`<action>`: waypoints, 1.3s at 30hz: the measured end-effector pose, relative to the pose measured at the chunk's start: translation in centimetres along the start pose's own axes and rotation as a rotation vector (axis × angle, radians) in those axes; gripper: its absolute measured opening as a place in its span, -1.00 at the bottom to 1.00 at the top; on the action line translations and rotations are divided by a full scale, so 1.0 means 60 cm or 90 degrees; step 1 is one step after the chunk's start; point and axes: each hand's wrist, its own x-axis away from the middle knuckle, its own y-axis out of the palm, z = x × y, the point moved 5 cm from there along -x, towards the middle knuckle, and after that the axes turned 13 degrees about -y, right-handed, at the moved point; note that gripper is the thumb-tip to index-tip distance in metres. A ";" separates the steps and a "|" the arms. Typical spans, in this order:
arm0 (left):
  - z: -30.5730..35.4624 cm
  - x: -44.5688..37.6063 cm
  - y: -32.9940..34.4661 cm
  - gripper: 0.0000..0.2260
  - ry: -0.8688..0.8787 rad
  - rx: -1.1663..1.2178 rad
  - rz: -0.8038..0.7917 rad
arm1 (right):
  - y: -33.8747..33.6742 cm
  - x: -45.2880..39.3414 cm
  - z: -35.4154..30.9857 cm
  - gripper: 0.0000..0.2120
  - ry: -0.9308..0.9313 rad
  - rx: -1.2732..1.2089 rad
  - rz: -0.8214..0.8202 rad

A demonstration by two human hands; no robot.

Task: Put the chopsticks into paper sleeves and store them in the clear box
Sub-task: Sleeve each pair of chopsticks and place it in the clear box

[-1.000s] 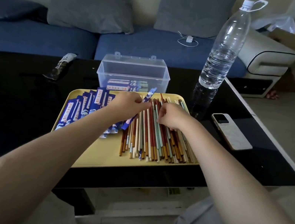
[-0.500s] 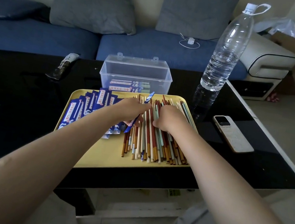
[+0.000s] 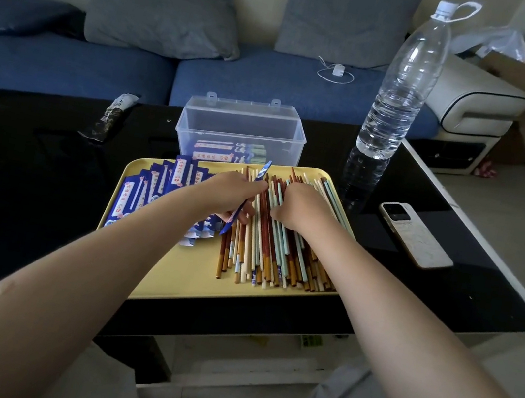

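The black table (image 3: 34, 160) is carrying everything within arm's reach of the seated person, and on its near edge the yellow tray (image 3: 192, 277) is sitting square to the body, probably so that both supplies are staying corralled in one place. Just behind the tray the clear box (image 3: 242, 126) is standing with its lid tipped back, already holding a few filled sleeves, which is keeping the drop-off a short reach away. The loose chopsticks (image 3: 280, 250) are lying side by side over the tray's right half, running away from the person, while the empty paper sleeves (image 3: 155, 188) are fanning out over the left half, so each hand is working nearest its own stock. A water bottle (image 3: 402, 83) and a phone (image 3: 416, 236) are standing off to the right, clear of the work. The left hand (image 3: 230, 193) is gripping one blue sleeve (image 3: 263, 173) with curled fingers, holding it tilted over the pile, seemingly to keep its mouth ready. The right hand (image 3: 298, 206) is resting on the chopsticks with fingers curled down among them; it appears to be picking out a pair, though whether it is actually pinching any I cannot tell.
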 end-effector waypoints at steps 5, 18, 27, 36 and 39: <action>-0.001 0.000 -0.001 -0.62 0.001 0.002 0.002 | 0.007 0.001 0.004 -0.84 0.009 -0.006 0.018; 0.003 0.014 -0.010 -0.69 -0.016 0.108 -0.024 | -0.020 0.001 0.033 -0.79 0.079 -0.342 0.078; -0.001 0.014 -0.022 -0.82 0.020 0.222 -0.030 | -0.049 0.011 0.048 -0.82 0.083 -0.894 0.152; 0.002 0.016 -0.002 -0.81 0.035 0.009 -0.082 | -0.069 0.006 0.081 -0.76 0.082 -0.968 0.300; 0.006 0.020 0.001 -0.78 0.053 -0.053 -0.079 | -0.068 0.008 0.081 -0.75 0.094 -0.943 0.308</action>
